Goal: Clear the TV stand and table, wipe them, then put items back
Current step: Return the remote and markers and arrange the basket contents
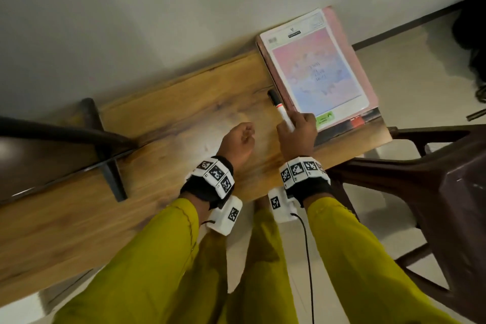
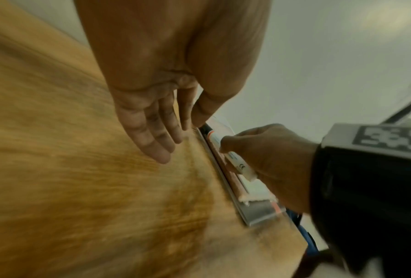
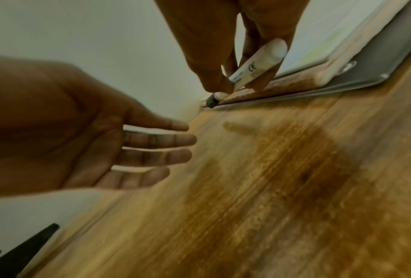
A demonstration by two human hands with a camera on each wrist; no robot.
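Your right hand pinches a white marker between thumb and fingers, gripping the white barrel near its blunt end. The marker's black cap points away from your fingertips and sits low against the edge of the stacked books, just beside the wooden surface; whether the cap touches the wood you cannot tell. The right wrist view shows the barrel tilted, its rear end raised above your fingertips.

Your left hand hovers just to the left of the right one, holding nothing. From the head view its fingers look loosely curled; in both wrist views the fingers are straight and lightly spread, palm toward the surface, close above the wood.

Beyond your right fingertips lies the stack: a notebook with a pink and blue cover on top of a pink book, over a thin grey one. It rests at the end of the surface, against the pale wall. To the left of your left hand a dark stand foot crosses the surface. A dark brown chair stands to the right.
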